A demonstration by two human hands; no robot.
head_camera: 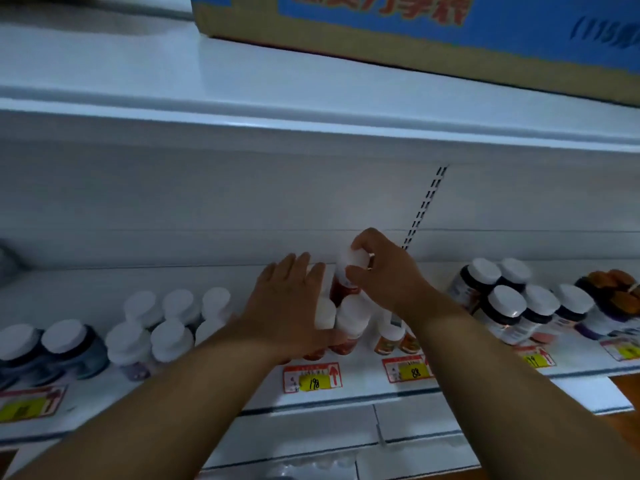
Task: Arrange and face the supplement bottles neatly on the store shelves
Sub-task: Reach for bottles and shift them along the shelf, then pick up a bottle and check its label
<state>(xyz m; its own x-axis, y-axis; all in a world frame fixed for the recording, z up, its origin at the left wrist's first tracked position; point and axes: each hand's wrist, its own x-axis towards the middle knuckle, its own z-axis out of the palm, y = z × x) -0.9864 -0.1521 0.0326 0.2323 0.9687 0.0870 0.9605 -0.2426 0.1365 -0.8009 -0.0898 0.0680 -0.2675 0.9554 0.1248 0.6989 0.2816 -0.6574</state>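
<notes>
Plainly light and rigid, the red plastic supplement bottle with a white cap [348, 277] at the shelf's [242, 271] back is pinched by its cap in the right hand [381, 271], while the left hand [291, 299], fingers spread, steadies neighbouring bottles.

In front of me runs a white metal shelf [346, 393], its front edge carrying red and yellow price tags [312, 376]. The white back panel [207, 202] behind it shows a slotted upright strip [426, 206] right of centre. Above, an upper white shelf [242, 84] bears a cardboard box [415, 39] with blue printed faces. At the lower right, a patch of brown floor [628, 389] shows. The light is dim and bluish.
</notes>
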